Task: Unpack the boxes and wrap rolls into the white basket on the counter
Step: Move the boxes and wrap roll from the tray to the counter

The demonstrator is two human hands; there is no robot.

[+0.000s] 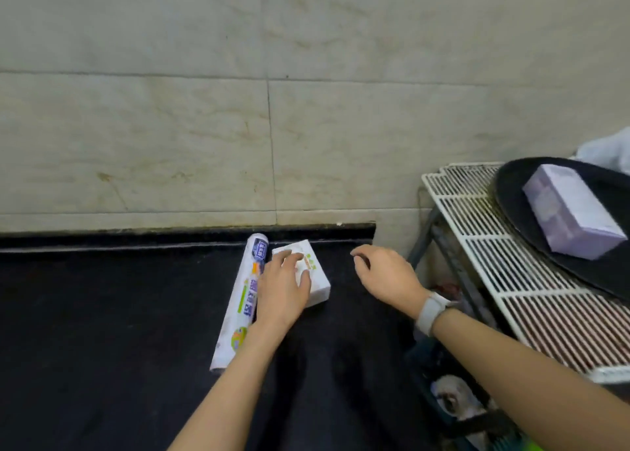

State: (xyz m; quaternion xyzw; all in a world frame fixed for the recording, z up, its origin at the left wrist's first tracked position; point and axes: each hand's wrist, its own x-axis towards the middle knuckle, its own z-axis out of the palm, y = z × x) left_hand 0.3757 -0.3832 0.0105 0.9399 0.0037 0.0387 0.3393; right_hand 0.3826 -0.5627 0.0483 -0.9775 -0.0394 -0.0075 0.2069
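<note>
A white box point(315, 273) with small green and orange print lies on the black counter point(102, 314) near the wall. My left hand point(284, 287) lies flat on top of it with straight fingers. Beside the box on its left lies a long white wrap roll point(243, 300) with blue and green print. My right hand point(385, 276) hovers to the right of the box with loosely curled fingers and holds nothing; a white watch sits on its wrist. No white basket is in view.
A white wire rack point(477, 246) stands to the right of the counter. On it lies a black round tray point(531, 232) bearing a pale purple box point(572, 212). Below the rack, dark clutter fills the gap. A tiled wall point(272, 109) backs the counter.
</note>
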